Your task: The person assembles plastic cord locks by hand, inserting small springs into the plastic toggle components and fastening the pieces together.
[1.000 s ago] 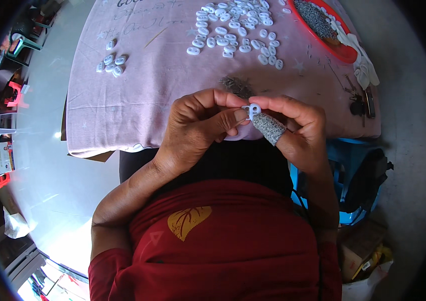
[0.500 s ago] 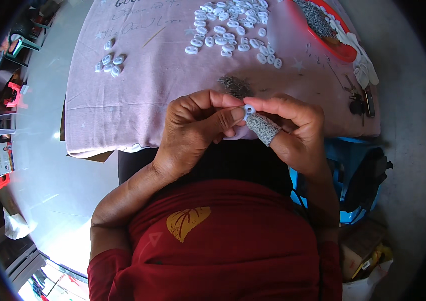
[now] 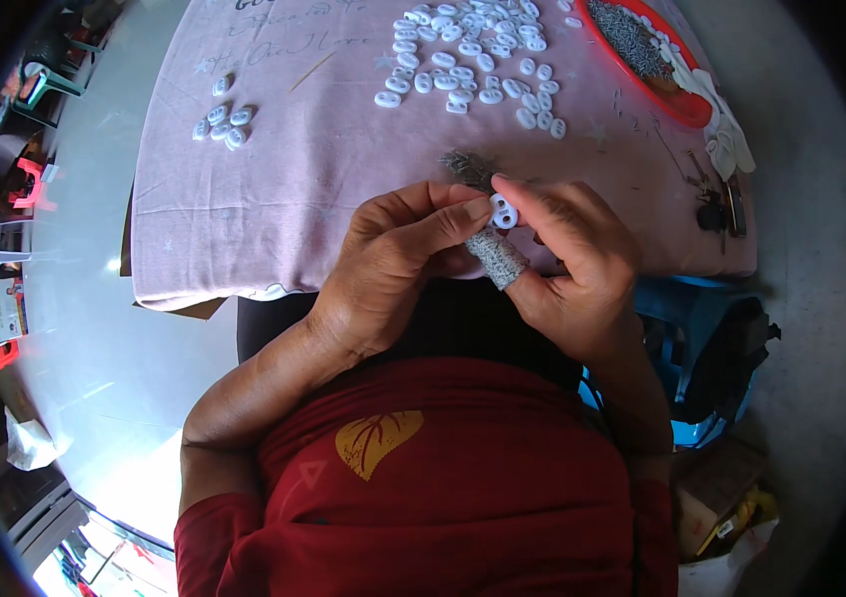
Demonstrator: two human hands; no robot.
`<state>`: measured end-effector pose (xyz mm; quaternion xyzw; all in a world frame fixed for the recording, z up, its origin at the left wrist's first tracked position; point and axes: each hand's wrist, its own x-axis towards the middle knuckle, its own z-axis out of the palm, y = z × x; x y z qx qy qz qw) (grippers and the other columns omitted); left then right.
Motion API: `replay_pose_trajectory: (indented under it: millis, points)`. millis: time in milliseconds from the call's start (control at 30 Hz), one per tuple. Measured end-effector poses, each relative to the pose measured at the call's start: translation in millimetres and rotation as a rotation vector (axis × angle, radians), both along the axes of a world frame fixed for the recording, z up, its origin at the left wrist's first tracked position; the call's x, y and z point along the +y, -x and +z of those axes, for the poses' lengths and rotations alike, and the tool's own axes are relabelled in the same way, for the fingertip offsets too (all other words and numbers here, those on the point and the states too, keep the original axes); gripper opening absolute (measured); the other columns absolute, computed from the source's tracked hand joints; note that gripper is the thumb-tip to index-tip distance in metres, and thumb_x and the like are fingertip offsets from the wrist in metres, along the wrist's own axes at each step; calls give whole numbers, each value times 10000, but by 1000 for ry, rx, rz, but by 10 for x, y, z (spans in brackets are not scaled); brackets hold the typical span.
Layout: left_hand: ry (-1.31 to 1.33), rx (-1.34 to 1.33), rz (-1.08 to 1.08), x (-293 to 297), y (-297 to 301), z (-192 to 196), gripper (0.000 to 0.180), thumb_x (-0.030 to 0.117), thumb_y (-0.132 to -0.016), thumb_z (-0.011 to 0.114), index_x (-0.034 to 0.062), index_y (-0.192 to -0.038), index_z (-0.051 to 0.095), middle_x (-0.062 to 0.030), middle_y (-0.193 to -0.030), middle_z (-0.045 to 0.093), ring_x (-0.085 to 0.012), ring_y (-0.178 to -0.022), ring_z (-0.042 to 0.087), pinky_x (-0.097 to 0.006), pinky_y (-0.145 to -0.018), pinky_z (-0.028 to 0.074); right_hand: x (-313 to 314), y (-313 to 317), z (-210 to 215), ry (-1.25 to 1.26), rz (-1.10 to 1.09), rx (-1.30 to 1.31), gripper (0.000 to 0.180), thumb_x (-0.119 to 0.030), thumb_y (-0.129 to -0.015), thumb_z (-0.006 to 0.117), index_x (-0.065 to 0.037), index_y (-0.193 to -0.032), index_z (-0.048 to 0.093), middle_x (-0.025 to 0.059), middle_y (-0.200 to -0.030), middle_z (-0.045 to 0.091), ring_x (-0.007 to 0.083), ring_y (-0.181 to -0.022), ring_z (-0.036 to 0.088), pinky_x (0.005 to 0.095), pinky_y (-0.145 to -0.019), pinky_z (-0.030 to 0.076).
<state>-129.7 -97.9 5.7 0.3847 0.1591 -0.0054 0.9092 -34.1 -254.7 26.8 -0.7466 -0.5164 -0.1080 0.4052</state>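
A small white oval plastic piece with two holes (image 3: 503,211) is held up over the near edge of the table. My left hand (image 3: 398,244) pinches its left side between thumb and fingertips. My right hand (image 3: 577,249) is closed around the other side, its index finger along the upper right edge. A grey speckled sleeve (image 3: 495,259) covers my right thumb, which sits just below the piece. Right behind my fingers lies a small heap of thin metal pins or screws (image 3: 468,167), partly hidden by my hands.
Many similar white ovals (image 3: 463,75) lie scattered at the far middle, with a small group (image 3: 216,121) at left. A red basin (image 3: 676,107) of metal bits stands far right, beside a white glove (image 3: 731,144). A thin stick (image 3: 311,72) lies on the pink cloth (image 3: 274,199).
The white piece has turned so both holes now show, and it has shifted slightly right. My right thumb has moved down and left, and my right index finger has lifted a little.
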Motion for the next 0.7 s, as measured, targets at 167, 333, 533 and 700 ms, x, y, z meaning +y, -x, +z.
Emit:
replay_pose_trajectory:
  millis: [167,333,533,700]
  points:
    - [-26,12,-36,5,4,-2,184,174,-932,644,37,-1054,650,-16,-943,667,-106,-821,623,-272,-753,508,39,-31,14,-9,-8,-202,436,15,-616,746,21,-1044,665,110,-829,636,255,-702,624,336,-584,521]
    - [-128,-12,-93,43,0,55,168,192,-942,638,43,-1016,663,-2,-883,656,-73,-748,581,-220,-692,466,-24,-37,123,67,79,-168,490,7,-570,721,26,-1054,648,96,-794,599,245,-683,596,339,-583,509]
    - [-281,-74,-81,61,22,37,155,199,-939,659,59,-960,719,52,-745,627,-1,-665,498,-173,-593,395,-24,-46,111,95,101,-125,506,0,-567,725,24,-1065,639,93,-795,586,246,-697,597,348,-569,504]
    - [-260,-42,-27,14,15,43,155,190,-938,659,49,-967,719,58,-745,624,1,-654,475,-178,-582,378,-3,-80,75,86,78,-196,491,40,-573,712,26,-1058,640,92,-783,586,247,-701,605,338,-564,510]
